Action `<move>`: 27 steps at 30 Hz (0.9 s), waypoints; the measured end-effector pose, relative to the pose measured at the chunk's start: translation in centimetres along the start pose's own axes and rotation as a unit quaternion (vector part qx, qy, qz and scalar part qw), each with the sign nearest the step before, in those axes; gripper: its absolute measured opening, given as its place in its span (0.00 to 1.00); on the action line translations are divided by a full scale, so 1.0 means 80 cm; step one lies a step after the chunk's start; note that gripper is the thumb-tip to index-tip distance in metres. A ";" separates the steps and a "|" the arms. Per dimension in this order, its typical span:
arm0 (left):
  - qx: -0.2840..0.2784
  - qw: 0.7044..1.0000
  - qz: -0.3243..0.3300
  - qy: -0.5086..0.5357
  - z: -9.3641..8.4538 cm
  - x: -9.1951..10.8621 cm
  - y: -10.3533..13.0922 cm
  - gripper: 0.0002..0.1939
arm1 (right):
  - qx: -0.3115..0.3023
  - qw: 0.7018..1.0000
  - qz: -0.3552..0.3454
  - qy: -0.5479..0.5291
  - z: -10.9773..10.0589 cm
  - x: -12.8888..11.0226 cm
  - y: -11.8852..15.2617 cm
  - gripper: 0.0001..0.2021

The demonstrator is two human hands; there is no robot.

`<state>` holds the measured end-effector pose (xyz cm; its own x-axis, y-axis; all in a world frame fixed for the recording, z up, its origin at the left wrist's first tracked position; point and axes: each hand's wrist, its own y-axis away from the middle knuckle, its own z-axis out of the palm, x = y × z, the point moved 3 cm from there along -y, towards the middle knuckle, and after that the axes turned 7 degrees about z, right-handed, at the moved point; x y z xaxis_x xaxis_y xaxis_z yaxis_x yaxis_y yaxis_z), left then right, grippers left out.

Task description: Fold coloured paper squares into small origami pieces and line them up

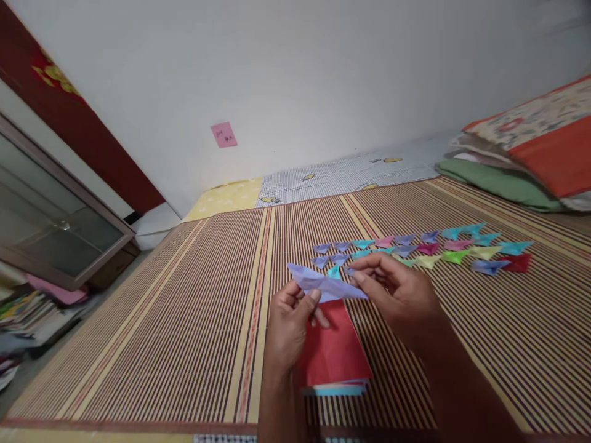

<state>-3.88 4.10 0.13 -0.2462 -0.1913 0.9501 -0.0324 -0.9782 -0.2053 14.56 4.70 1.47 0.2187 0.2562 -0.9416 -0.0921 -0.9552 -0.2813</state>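
A folded lavender paper boat (325,285) is held up in front of me, long and pointed at both ends. My left hand (295,320) pinches its left part, thumb on the near face. At its right tip is my right hand (397,289), with thumb and forefinger closed on the point. Below the paper, a stack of coloured square sheets (337,347) lies on the mat, red on top and blue edges showing underneath. Beyond my hands stand rows of small folded paper boats (429,247) in blue, purple, pink, green, yellow and red, some partly hidden by my right hand.
A striped bamboo mat (207,320) covers the bed. Folded bedding (530,154) is piled at the back right against the white wall. A pink note (224,134) is stuck on the wall. At left are a glass-doored cabinet (60,215) and stacked books (28,314).
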 end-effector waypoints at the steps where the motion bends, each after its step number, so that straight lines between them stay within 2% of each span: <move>1: -0.014 1.000 0.002 -0.004 0.000 0.000 0.000 0.07 | -0.001 1.000 0.000 0.003 -0.003 -0.001 0.000 0.07; 5: -0.052 0.999 0.012 -0.001 0.003 0.001 0.002 0.05 | -0.030 1.000 -0.003 -0.001 -0.006 -0.012 0.003 0.08; 12: -0.083 0.996 0.016 -0.005 0.010 0.000 0.003 0.05 | -0.117 0.992 0.013 -0.046 0.010 -0.028 0.010 0.05; 22: -0.107 0.994 -0.004 -0.024 0.010 -0.003 0.005 0.06 | -0.094 0.995 -0.027 0.009 0.011 -0.036 0.007 0.05; 27: -0.092 0.996 -0.015 0.001 0.005 -0.006 0.003 0.07 | -0.198 0.978 0.045 -0.052 0.015 -0.025 0.008 0.05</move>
<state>-3.36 3.90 -0.26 -0.2440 -0.1619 0.9562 -0.2166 -0.9520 -0.2164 12.91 3.76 2.96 0.1244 0.1626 -0.9788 0.2809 -0.9519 -0.1224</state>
